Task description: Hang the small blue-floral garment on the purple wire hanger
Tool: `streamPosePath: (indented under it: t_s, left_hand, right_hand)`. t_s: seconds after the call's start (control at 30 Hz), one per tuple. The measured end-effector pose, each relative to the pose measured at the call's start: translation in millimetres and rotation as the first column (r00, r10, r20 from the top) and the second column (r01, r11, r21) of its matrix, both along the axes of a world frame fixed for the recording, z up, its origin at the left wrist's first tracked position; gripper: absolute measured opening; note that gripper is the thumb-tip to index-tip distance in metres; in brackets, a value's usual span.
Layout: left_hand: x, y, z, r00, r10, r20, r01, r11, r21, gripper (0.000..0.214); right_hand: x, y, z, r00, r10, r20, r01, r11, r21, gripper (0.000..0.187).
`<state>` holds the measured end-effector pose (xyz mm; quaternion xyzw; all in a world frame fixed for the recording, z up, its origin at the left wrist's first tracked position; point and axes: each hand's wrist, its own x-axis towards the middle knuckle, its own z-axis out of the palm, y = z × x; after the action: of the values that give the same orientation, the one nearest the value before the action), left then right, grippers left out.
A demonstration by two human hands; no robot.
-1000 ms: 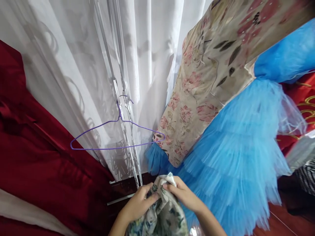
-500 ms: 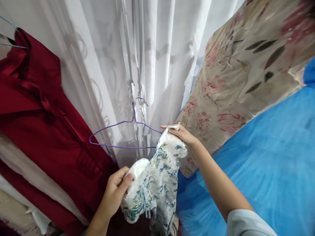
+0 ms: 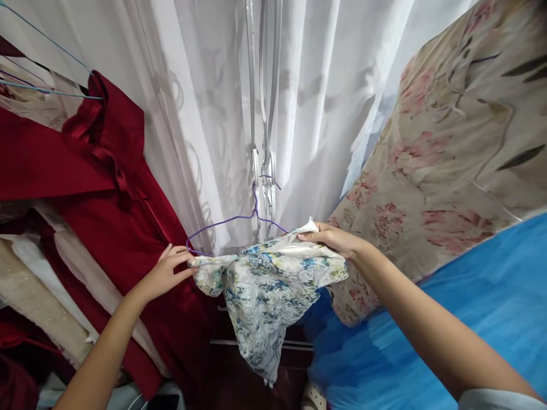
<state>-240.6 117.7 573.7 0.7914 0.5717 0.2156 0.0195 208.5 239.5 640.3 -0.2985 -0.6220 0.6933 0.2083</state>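
A small white garment [image 3: 269,290] with a blue and yellow pattern hangs spread between my hands. My left hand [image 3: 173,267] pinches its left end beside the left corner of a purple wire hanger [image 3: 222,221]. At the other side my right hand [image 3: 329,236] grips the garment's upper right edge, over the hanger's right arm. The hanger hangs by its hook from a white fixture [image 3: 256,165] in front of the curtain. Cloth covers the hanger's right end and most of its lower bar.
Dark red clothing [image 3: 123,210] hangs at the left. A floral cream dress [image 3: 410,171] and a bright blue fluffy skirt [image 3: 431,319] fill the right side. White curtains [image 3: 200,114] hang behind. A cream shoe with holes [image 3: 315,396] is on the floor.
My left hand has moved up and left to the hanger's left corner, drawing the garment out sideways. My right hand still grips the other side. The view has shifted left.
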Motion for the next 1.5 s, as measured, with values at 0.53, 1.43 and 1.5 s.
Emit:
streamPosePath:
  t_s: [0.53, 1.43, 1.5]
  left_hand:
    - [-10.5, 54.1, 5.8, 0.987, 0.16, 0.012, -0.159, 0.971, 0.179, 0.023]
    - [-1.2, 44.3, 27.4, 0.986, -0.048, 0.161, 0.007, 0.969, 0.249, 0.037]
    - [1.6, 44.7, 38.5, 0.969, -0.078, 0.235, 0.005, 0.955, 0.296, 0.035]
  right_hand:
    - [-5.1, -19.6, -6.9, 0.996, -0.077, -0.043, 0.074, 0.994, -0.084, 0.031]
    - [-21.0, 10.6, 5.0, 0.999, 0.038, -0.015, -0.037, 0.997, 0.073, 0.034]
    - [-27.1, 4.7, 10.8, 0.999, 0.023, 0.047, -0.033, 0.969, 0.245, 0.035]
